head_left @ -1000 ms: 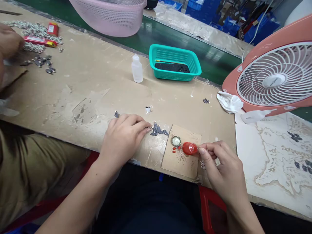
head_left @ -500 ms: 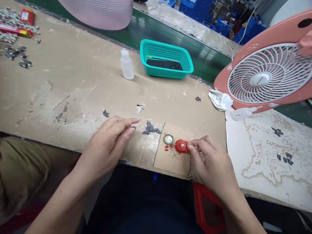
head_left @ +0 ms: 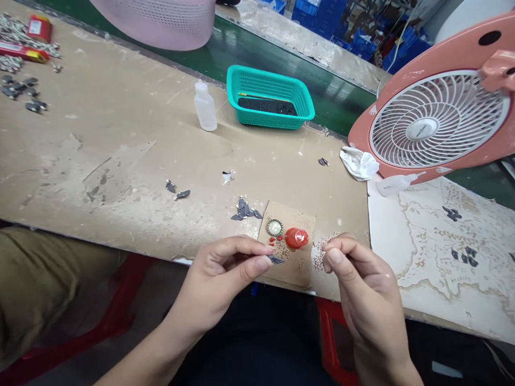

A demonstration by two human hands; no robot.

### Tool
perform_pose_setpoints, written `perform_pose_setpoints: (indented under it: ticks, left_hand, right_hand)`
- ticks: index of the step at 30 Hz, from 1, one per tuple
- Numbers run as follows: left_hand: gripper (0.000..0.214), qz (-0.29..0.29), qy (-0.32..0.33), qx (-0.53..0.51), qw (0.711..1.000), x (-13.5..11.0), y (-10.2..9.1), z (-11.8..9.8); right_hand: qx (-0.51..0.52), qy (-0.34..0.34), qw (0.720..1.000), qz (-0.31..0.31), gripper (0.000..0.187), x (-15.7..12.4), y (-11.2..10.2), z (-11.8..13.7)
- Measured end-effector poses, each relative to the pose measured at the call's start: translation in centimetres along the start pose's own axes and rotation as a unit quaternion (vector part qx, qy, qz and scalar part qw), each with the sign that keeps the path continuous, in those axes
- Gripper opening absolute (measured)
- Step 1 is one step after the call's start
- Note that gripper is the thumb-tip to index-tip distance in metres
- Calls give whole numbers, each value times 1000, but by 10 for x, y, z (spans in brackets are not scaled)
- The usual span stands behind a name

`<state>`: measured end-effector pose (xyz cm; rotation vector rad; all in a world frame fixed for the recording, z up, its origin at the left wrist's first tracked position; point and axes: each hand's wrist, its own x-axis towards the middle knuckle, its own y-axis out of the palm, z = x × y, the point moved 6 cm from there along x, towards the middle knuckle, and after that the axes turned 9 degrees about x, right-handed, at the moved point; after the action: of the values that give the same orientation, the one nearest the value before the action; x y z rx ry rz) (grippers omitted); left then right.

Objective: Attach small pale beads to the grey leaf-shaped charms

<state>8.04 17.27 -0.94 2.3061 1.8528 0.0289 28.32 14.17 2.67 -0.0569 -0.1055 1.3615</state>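
Note:
My left hand (head_left: 235,268) pinches a small dark grey wing-shaped piece (head_left: 276,259) between thumb and forefinger, above the near part of a cardboard square (head_left: 289,271). My right hand (head_left: 362,273) is closed in a pinch right of the cardboard; anything between its fingertips is too small to make out. On the cardboard are a glossy red round item (head_left: 296,238), a bottle cap (head_left: 275,228) with pale contents and small red bits (head_left: 272,241). Tiny beads (head_left: 321,256) lie beside my right fingertips. A cluster of dark grey pieces (head_left: 244,209) lies left of the cardboard.
Farther back are a white plastic bottle (head_left: 205,107) and a teal basket (head_left: 270,119) holding a phone. A pink fan (head_left: 422,128) stands at right, with a crumpled white tissue (head_left: 359,163) and clear bottle (head_left: 396,185) before it. More dark pieces (head_left: 183,194) lie left.
My left hand has moved right to the cardboard and now holds a dark wing-shaped piece. My right hand has drawn away from the red round item, to the right.

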Motion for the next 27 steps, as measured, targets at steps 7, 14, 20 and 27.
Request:
perform_pose_setpoints:
  ticks: [7, 14, 20, 27]
  left_hand:
    - [30, 36, 5, -11, 999, -8, 27, -9]
    - [33, 31, 28, -1, 999, -13, 32, -16]
    - [30, 21, 35, -3, 999, -16, 32, -14]
    - [34, 17, 40, 8, 999, -15, 32, -14]
  right_hand:
    - [43, -11, 999, -8, 10, -24, 16, 12]
    - [10, -42, 999, -6, 10, -33, 22, 18]
    - [-1, -53, 999, -13, 9, -34, 21, 17]
    - [-9, -55, 998, -13, 10, -33, 21, 18]
